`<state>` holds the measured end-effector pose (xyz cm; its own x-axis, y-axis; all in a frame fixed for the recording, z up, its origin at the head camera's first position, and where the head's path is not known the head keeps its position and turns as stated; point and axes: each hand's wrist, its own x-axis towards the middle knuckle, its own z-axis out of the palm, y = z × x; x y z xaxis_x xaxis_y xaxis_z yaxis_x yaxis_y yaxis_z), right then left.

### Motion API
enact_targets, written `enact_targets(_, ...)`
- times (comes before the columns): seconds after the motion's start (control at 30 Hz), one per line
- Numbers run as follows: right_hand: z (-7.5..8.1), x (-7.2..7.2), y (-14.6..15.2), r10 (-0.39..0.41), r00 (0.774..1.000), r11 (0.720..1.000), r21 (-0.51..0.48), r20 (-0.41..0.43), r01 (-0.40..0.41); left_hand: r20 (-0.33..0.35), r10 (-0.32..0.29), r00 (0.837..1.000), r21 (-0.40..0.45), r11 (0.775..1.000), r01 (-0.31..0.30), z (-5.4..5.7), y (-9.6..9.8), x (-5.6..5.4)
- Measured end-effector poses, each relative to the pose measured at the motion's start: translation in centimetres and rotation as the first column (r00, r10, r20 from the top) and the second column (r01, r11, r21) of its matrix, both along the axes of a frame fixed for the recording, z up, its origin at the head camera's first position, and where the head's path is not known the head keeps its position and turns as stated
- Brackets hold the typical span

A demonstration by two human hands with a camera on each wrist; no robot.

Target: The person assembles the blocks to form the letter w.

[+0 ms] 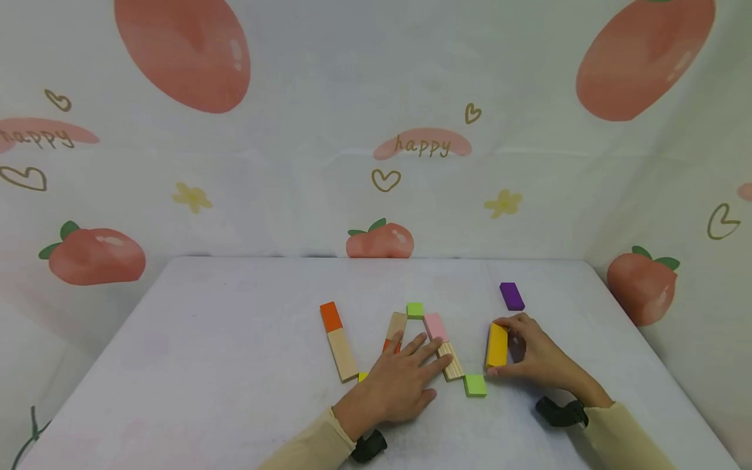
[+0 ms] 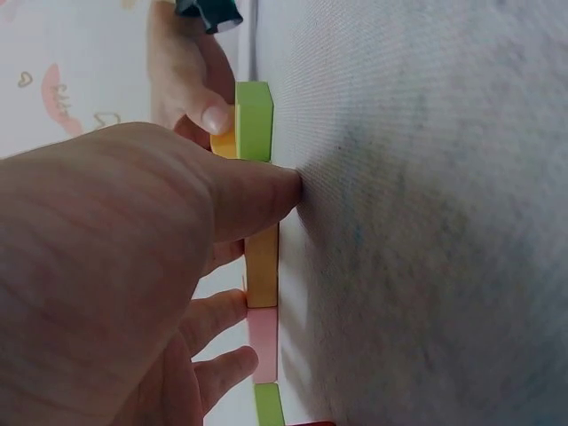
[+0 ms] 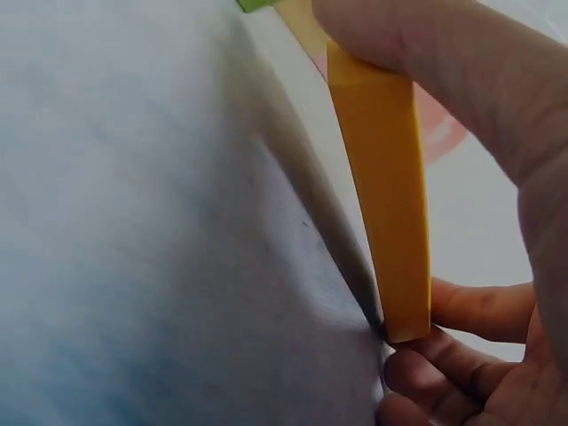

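My right hand (image 1: 543,356) pinches a yellow-orange block (image 1: 497,346) by its two ends, thumb at the near end and fingers at the far end. In the right wrist view this block (image 3: 383,204) stands tilted, with shadow beneath it. Beside it, my left hand (image 1: 399,382) lies with fingers spread over the row of blocks. Its fingertips touch or hover by the pink block (image 1: 435,326) and the striped wooden block (image 1: 450,363); contact is hard to tell. A green block (image 1: 475,385) adjoins the striped block's near end. The left hand partly covers a red-orange block.
Left of the hands, an orange block (image 1: 331,316) and a plain wooden block (image 1: 342,354) join end to end, with a yellow block (image 1: 363,376) at the corner. Another wooden block (image 1: 397,322) leads to a green block (image 1: 414,311). A purple block (image 1: 512,296) lies far right.
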<state>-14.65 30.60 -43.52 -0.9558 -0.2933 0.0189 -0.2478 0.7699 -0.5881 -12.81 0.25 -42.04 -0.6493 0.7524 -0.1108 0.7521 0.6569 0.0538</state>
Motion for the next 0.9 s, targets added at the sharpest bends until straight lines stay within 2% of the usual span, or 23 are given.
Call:
enact_targets(0.2,-0.40,0.54,-0.40,-0.005,1.000,1.000,-0.008,0.000,0.005,-0.002,-0.004,1.000,0.001,1.000,0.004,-0.04,0.01,0.01)
enact_targets(0.53,-0.56,0.55,-0.38,-0.017,1.000,1.000,0.002,0.011,0.017,0.006,0.000,1.000,0.003,1.000,0.000,-0.12,0.03,-0.02)
enact_targets(0.9,-0.60,0.79,-0.44,-0.022,0.999,0.999,-0.029,0.031,0.023,0.001,0.001,1.000,0.008,1.000,-0.001,-0.14,0.00,0.00)
